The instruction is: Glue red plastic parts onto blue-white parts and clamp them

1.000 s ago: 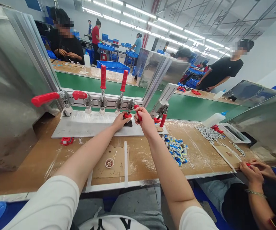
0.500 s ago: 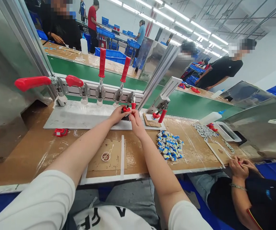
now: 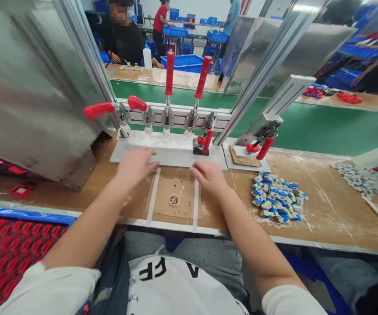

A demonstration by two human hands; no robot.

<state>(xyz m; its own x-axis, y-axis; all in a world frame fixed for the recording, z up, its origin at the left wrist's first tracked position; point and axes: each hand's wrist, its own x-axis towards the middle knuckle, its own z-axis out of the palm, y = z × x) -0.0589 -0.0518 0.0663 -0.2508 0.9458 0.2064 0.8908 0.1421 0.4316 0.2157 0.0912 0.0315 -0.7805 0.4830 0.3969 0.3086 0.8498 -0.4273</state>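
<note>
My left hand (image 3: 135,166) hovers, blurred, over the front edge of a grey metal plate (image 3: 162,154), fingers apart and holding nothing. Over the cardboard bench top, my right hand (image 3: 209,176) is loosely curled and holds nothing. A row of toggle clamps with red handles (image 3: 169,72) stands behind the plate. The rightmost clamp (image 3: 205,141) is pushed down onto a small black-and-red part. A small white dish with a stick (image 3: 174,199) lies between my hands.
A pile of small blue-and-white parts (image 3: 278,202) lies to the right, next to another red-handled clamp (image 3: 263,148). A tray of red parts (image 3: 8,253) sits at lower left. A green conveyor belt (image 3: 307,127) runs behind, with people working beyond it.
Both hands left the rightmost clamp and pulled back toward me; the left hand swung left. The view turned left and down, showing the red parts tray.
</note>
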